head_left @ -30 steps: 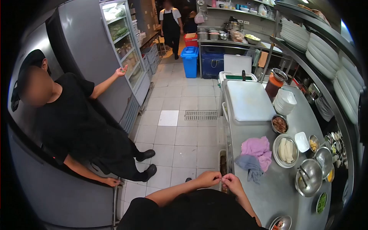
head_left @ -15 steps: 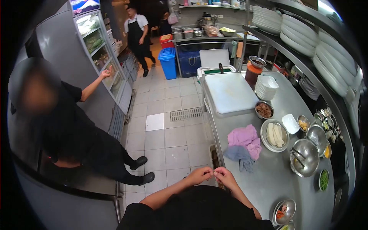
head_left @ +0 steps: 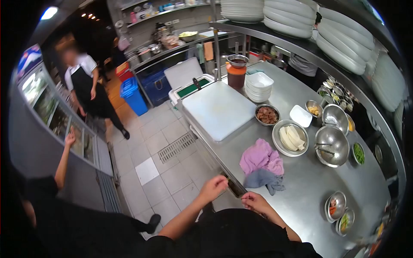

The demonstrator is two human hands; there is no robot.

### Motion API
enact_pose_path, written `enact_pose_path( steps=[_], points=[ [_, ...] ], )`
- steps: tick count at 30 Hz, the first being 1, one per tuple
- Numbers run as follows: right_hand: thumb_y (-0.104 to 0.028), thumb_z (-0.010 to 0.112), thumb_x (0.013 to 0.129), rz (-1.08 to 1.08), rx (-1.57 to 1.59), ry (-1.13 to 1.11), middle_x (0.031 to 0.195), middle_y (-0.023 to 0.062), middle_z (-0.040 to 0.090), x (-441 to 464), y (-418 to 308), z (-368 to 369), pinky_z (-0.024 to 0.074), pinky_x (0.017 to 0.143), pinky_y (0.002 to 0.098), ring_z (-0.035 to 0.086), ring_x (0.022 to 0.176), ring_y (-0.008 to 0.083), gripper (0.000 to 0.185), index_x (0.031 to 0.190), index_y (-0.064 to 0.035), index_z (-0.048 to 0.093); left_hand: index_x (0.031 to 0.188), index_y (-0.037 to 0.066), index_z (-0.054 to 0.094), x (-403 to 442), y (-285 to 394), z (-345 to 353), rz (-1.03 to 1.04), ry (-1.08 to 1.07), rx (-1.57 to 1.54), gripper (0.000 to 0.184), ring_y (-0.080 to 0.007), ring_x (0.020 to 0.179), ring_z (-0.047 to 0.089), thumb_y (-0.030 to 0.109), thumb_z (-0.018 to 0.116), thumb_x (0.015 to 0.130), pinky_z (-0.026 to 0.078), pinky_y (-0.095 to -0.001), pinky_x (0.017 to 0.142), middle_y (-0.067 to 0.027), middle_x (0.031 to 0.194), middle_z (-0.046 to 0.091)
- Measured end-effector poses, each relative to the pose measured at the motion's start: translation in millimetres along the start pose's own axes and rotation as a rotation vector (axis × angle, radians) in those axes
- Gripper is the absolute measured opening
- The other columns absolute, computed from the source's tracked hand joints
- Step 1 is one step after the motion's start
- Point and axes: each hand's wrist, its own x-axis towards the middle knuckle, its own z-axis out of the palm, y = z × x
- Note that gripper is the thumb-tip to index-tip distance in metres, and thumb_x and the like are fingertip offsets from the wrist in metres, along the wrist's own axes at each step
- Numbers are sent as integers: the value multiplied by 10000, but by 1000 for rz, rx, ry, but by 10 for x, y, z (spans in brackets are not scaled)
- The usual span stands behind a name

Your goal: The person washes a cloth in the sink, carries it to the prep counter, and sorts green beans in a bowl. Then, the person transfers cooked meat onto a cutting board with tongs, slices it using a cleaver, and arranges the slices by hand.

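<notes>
My left hand is up in front of my body, beside the table's near edge, with its fingers curled together. Whatever may be in its fingertips is too small to make out. My right hand is at the table edge, thumb and fingers pinched, and I cannot tell what is between them. A gap now separates the two hands. Nearest to them on the steel table lie a pink cloth and a grey-blue cloth, both crumpled.
Beyond the cloths are a white cutting board, a bowl of brown meat pieces, a bowl of pale slabs and a steel bowl with a utensil. A co-worker stands close on my left; another person is farther back.
My hands, together before, have come apart, the left one farther left and up. The view has turned right. The co-worker on my left is now partly out of frame; the far person appears closer.
</notes>
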Motion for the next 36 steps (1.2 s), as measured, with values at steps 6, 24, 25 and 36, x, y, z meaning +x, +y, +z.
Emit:
enact_pose_path(
  steps=[6,24,25,36],
  points=[
    [-234,640,973,-32,-13,165,832,-1,631,419,-196,519,493,616,251,593,704,87,192,1052,-60,626,1047,18,595,1269,1009,-1528,335,321,-81,143,-109,743,613,121,643,962,512,-255,693,-42,846,653],
    [-332,614,968,271,352,1231,773,74,677,70,1630,1459,528,600,330,651,660,177,303,934,-33,653,1395,111,542,2784,-12,-535,458,-300,380,527,-199,915,616,123,681,887,527,-317,813,-143,1363,539],
    [-337,617,965,323,316,1271,752,77,669,14,1693,1546,526,601,335,648,668,181,315,895,-32,646,1397,128,544,2619,1,-341,462,-398,389,538,-235,989,637,139,689,879,530,-329,863,-156,1426,499],
    [-427,600,914,676,45,1365,879,122,737,-543,2630,2116,549,778,387,711,793,282,401,994,-56,727,1352,136,573,2378,-291,960,884,-502,870,464,-335,1390,399,297,632,921,287,-521,1157,-120,1464,476]
  ],
)
